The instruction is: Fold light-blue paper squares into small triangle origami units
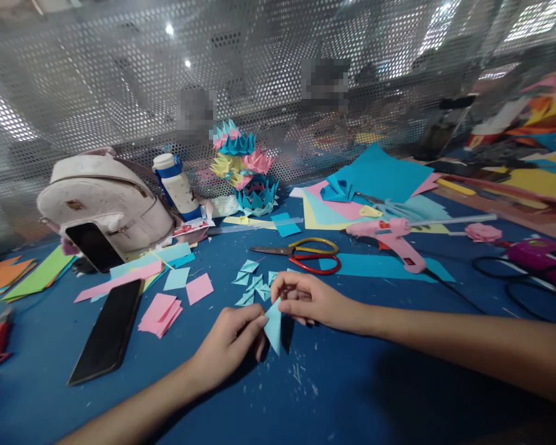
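Near the lower centre of the frame, the left hand (235,337) and the right hand (312,300) are both holding between their fingers one folded light blue paper (273,327), just above the blue surface (333,377), and the scissors (301,250) are lying behind the right hand.

Dim overhead light, soft shadows, stretched edges; the right side seems blurred.

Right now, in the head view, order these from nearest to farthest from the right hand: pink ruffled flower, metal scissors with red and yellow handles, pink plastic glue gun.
1. Scissors, just beyond the right hand.
2. Glue gun, farther out, to the right.
3. Flower, right of the glue gun.
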Motion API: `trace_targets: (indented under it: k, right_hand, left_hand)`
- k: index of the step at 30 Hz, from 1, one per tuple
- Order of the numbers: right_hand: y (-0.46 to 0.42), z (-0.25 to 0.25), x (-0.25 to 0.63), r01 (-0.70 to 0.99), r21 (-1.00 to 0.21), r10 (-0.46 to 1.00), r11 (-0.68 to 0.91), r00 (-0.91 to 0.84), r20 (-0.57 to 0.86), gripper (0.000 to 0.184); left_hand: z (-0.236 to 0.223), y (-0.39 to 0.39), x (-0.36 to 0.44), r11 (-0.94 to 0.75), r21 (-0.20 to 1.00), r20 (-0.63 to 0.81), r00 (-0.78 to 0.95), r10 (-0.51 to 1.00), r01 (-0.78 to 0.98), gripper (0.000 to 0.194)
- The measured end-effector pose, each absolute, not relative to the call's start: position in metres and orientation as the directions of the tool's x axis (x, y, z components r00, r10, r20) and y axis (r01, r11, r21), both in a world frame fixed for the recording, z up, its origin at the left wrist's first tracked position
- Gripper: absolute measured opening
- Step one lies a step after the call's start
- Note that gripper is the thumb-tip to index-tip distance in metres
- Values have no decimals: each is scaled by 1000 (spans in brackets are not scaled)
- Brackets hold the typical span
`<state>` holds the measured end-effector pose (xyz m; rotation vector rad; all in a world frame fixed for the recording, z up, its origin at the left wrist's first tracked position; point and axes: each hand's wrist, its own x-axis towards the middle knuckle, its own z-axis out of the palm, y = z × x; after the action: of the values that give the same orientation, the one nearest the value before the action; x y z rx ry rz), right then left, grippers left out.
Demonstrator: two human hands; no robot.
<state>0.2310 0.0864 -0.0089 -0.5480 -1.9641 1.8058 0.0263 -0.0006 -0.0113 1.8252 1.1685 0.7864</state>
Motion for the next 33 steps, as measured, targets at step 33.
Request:
trace_targets:
  k: [33]
  right_hand:
    - [83, -8, 227, 84, -995, 588, 48, -808, -40, 36]
  left_hand:
    - [-13, -4, 38, -149, 835, 22, 238, 971, 530, 30]
